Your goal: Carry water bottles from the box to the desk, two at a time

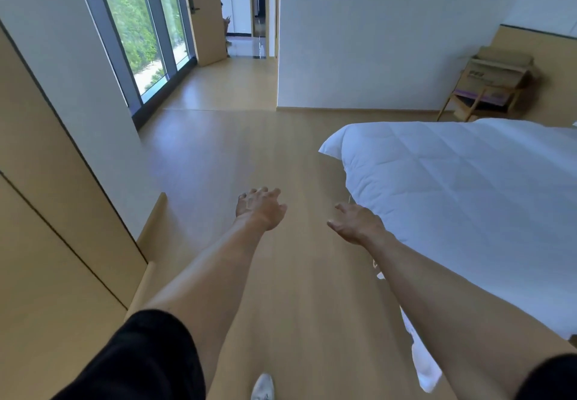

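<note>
Bare left hand (260,209), right hand (356,223), fingers loose, over smooth wood floor (237,156)

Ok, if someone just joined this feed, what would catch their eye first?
Probably the two bare arms stretched out over the wooden floor, left hand and right hand both open and holding nothing. Next, the big white bed filling the right side. Then the cardboard box on a wooden chair against the far right wall.
</note>
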Motion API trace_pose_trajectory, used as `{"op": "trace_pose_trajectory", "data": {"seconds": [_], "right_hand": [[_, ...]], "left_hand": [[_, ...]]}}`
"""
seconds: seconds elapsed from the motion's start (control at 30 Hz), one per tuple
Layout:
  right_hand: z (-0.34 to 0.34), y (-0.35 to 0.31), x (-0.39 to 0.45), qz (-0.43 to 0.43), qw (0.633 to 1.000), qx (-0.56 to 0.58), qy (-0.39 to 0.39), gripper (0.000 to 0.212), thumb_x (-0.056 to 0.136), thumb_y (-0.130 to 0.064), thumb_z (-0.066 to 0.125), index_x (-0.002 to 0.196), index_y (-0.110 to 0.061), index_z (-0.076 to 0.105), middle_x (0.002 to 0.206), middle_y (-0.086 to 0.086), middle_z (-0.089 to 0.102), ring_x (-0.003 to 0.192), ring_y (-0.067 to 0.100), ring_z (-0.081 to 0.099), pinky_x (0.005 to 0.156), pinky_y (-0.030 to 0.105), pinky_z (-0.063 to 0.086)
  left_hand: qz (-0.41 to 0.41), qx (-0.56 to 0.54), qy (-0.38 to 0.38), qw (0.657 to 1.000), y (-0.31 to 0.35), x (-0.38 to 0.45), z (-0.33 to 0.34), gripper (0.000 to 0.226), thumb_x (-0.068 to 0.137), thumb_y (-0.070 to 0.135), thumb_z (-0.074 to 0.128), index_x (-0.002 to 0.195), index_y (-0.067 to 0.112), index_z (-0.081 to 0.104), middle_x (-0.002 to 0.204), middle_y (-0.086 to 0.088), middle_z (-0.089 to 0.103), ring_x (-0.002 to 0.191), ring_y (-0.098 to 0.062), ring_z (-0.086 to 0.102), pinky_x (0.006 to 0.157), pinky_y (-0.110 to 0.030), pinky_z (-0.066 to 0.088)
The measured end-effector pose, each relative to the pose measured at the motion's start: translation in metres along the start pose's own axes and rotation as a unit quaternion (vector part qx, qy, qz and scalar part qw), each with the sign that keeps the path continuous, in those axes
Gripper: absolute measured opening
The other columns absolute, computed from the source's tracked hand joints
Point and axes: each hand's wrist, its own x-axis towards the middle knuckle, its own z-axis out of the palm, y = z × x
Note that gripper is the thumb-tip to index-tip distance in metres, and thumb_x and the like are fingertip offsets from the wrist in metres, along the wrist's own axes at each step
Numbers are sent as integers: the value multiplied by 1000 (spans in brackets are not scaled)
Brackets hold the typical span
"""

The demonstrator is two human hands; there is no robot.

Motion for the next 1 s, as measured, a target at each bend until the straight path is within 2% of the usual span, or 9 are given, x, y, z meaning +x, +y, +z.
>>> {"op": "trace_pose_trajectory", "data": {"seconds": [0.27,0.53,0.83,1.0], "right_hand": [[-32,-40,165,20,1000,-10,-14,61,97,-56,45,151,-27,37,150,6,46,138,28,44,106,40,38],[-51,-58,294,17,1000,4,-11,63,95,-58,47,150,-29,39,152,4,45,137,27,44,105,40,39],[-77,-55,484,1,999,16,-28,66,97,-57,47,154,-28,32,157,2,37,143,25,39,111,40,36],[-113,-49,599,-16,999,6,-39,65,96,-56,47,153,-30,33,159,-2,36,143,24,39,109,41,36]], "left_hand": [[20,-7,-34,999,-35,176,-31,54,102,52,40,151,31,39,156,-2,41,144,-26,36,116,-41,29],[28,-9,-48,998,-45,305,-42,57,102,53,40,154,32,35,161,1,33,148,-24,31,119,-41,24],[8,8,-41,999,-34,479,-52,58,101,54,41,154,32,34,161,-1,33,148,-24,31,120,-41,24],[-4,14,-32,999,-17,594,-78,58,102,53,41,154,31,34,160,-2,35,147,-25,32,119,-41,24]]}}
